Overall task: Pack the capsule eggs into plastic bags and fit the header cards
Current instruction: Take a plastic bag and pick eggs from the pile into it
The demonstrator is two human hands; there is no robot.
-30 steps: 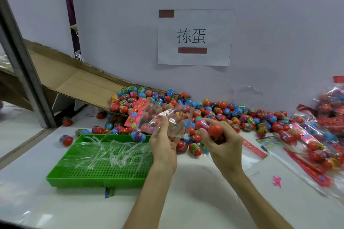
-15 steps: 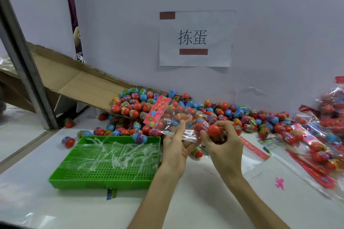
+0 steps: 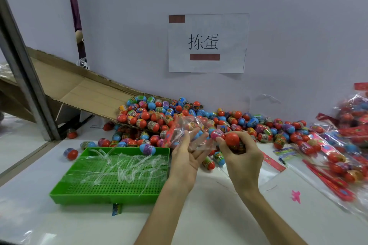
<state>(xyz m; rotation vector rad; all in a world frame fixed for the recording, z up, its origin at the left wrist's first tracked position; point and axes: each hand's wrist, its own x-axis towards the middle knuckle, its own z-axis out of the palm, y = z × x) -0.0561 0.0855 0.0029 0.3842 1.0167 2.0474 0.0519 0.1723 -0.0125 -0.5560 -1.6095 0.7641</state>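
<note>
A large heap of red, blue and purple capsule eggs (image 3: 199, 117) lies along the wall. My left hand (image 3: 186, 157) holds a clear plastic bag (image 3: 187, 131) with a pink header card (image 3: 169, 135) at its left end, the bag's mouth facing right. My right hand (image 3: 239, 155) grips a bunch of eggs, a red-topped egg (image 3: 232, 139) uppermost, with a pink egg at the bag's mouth. Both hands meet just right of the green tray.
A green perforated tray (image 3: 111, 193) with clear plastic strips sits at the left. A cardboard chute (image 3: 79, 89) slopes down to the egg heap. Packed bags of eggs (image 3: 342, 145) and loose header cards (image 3: 284, 153) lie at the right. A paper sign (image 3: 207, 43) hangs on the wall.
My left hand has moved right with the bag and tipped it flat, bringing its mouth against the eggs in my right hand. My right hand has stayed about where it was.
</note>
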